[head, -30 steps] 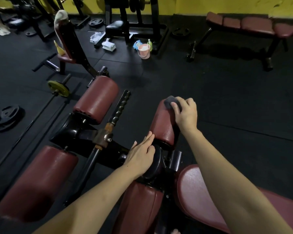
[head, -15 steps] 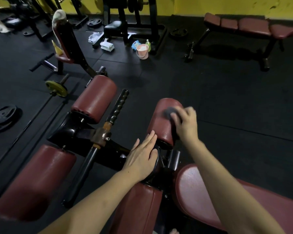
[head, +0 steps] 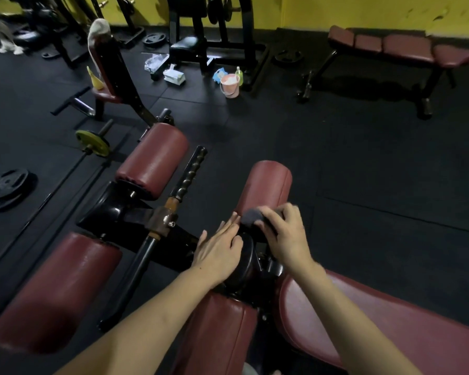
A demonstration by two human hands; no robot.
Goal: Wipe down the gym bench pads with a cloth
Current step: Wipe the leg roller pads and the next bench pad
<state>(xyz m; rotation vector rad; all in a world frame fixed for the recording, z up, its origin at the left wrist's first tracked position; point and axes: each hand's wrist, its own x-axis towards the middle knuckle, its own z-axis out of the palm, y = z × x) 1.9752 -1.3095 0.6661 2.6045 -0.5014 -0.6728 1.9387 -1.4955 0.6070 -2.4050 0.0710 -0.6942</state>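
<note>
A dark red roller pad [head: 266, 185] sticks out from the bench frame in front of me. My right hand [head: 284, 234] grips a small dark grey cloth [head: 251, 216] and presses it on the near end of that roller. My left hand [head: 220, 249] lies flat with straight fingers on the black round end cap [head: 245, 262] beside the roller's base. Another upper roller pad [head: 155, 158] is to the left, a lower roller pad [head: 54, 290] is at bottom left, and the red seat pad [head: 390, 328] lies under my right forearm.
A ribbed black handle bar [head: 190, 174] runs between the two upper rollers. A pink bucket [head: 230, 85] with bottles and a wipes box [head: 175, 76] sit on the black rubber floor ahead. A flat bench [head: 406, 50] stands far right; weight plates [head: 7, 188] and a barbell lie left.
My right hand has drawn the cloth down the roller from its far end to its near end. My left hand has stayed on the end cap.
</note>
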